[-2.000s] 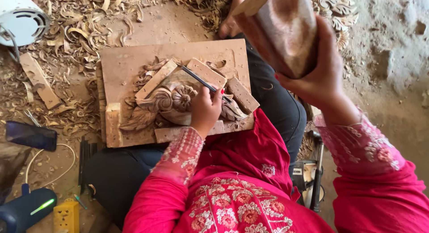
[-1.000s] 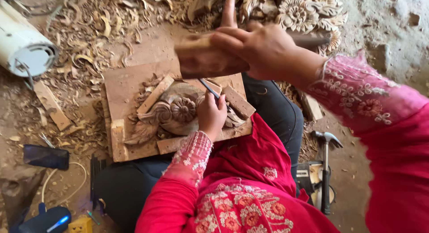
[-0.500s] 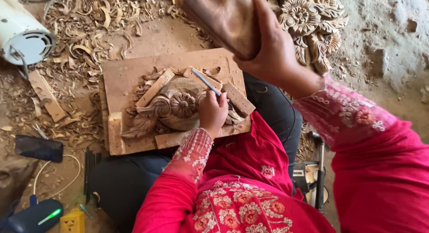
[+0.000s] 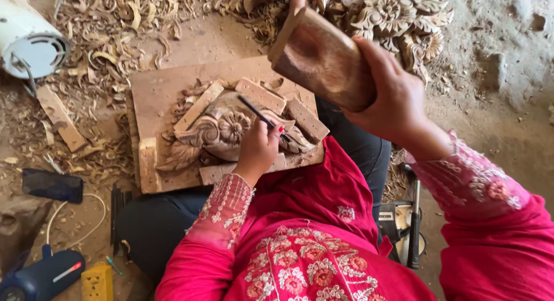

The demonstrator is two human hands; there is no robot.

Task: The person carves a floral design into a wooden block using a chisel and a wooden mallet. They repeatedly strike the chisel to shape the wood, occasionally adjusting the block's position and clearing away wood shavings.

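Top: bright pink tunic [image 4: 323,243], floral embroidery across chest, lower centre of frame.
Sleeves: pink lace cuffs [image 4: 225,206].
Legs: dark trousers [image 4: 156,220].
Nails: red polish.

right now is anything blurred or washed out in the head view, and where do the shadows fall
Head view: even daylight, no harsh glare; the white fan top left is the brightest spot. The mallet in the right hand looks slightly soft, being close to the lens. The chisel in the left hand and the carving are sharp, with soft shadows in the carved hollows.
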